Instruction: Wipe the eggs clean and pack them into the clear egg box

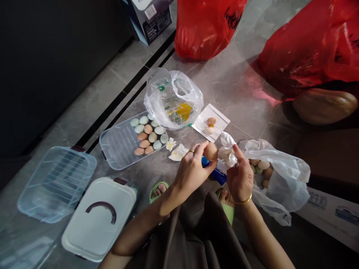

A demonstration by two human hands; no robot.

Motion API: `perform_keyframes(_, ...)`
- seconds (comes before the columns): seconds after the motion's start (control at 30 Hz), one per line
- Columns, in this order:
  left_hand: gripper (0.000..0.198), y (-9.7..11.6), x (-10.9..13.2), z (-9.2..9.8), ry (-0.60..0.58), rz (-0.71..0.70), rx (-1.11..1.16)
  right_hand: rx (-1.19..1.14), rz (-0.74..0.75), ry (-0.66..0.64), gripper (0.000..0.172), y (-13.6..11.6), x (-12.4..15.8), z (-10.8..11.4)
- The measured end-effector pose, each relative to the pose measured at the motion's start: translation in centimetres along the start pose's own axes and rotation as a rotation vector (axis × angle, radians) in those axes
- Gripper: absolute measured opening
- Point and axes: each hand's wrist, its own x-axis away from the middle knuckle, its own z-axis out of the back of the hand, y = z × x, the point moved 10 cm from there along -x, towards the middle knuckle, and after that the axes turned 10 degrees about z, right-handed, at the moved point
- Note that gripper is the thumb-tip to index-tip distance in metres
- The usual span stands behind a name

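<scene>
My left hand (193,164) grips a brown egg (211,152) between thumb and fingers. Close beside it, my right hand (240,175) pinches a crumpled white tissue (228,153) near the egg's right side. Under the hands lies a blue tissue packet (218,173), partly hidden. To the left, a clear ridged egg box (120,149) holds pale green and brown eggs (148,136) at its right end. A white plastic bag (291,175) at the right has several more eggs (262,168) inside. Cracked eggshell (211,121) rests on a white sheet (200,123).
An open clear bag (174,99) with yellow smears stands beyond the egg box. Stained tissues (178,152) lie on the floor. At left are another clear box (56,183) and a white-lidded box (98,220). Red bags (207,30) and a carton (153,22) stand at the back.
</scene>
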Motion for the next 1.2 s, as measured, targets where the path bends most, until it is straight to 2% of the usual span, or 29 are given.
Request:
perform_keyframes(0.1, 0.050, 0.0, 0.2, -0.9, -0.076, 0.010, 0.038, 0.203, 0.088, -0.108, 0.057, -1.5, -0.7, 0.0)
perform_keyframes(0.2, 0.049, 0.6, 0.4, -1.6, -0.129, -0.015, 0.071, 0.297, 0.140, -0.265, 0.050, -2.4, -1.5, -1.6)
perform_keyframes(0.27, 0.046, 1.0, 0.6, -1.8, -0.145, -0.035, 0.086, 0.278, 0.115, -0.297, 0.044, -2.3, -1.8, -2.4)
perform_keyframes(0.43, 0.042, 1.3, 0.7, -1.7, -0.145, -0.048, 0.086, 0.096, -0.120, -0.232, 0.028, -0.4, -2.0, -3.0)
perform_keyframes(0.6, 0.038, 2.0, 0.7, -0.5, -0.104, -0.103, 0.075, -0.052, -0.414, -0.244, 0.027, 1.4, -1.8, -3.6)
perform_keyframes(0.77, 0.044, 2.7, 1.0, 0.7, -0.064, -0.145, 0.116, -0.189, -0.566, -0.262, 0.028, 2.2, -1.4, -4.0)
perform_keyframes(0.9, 0.047, 2.9, 0.9, 1.6, -0.024, -0.137, 0.151, -0.282, -0.668, -0.209, 0.029, 3.3, -0.6, -3.6)
perform_keyframes(1.0, 0.047, 2.8, 0.6, 2.3, 0.029, -0.131, 0.116, -0.269, -0.638, -0.183, 0.033, 3.4, -0.6, -3.2)
perform_keyframes(1.13, 0.045, 2.4, 0.2, 2.4, 0.062, -0.111, 0.019, -0.143, -0.418, -0.078, 0.037, 1.6, -1.3, -1.4)
perform_keyframes(1.2, 0.043, 2.2, 0.2, 2.2, 0.068, -0.104, -0.022, -0.073, -0.358, -0.098, 0.043, 0.8, -1.1, -1.2)
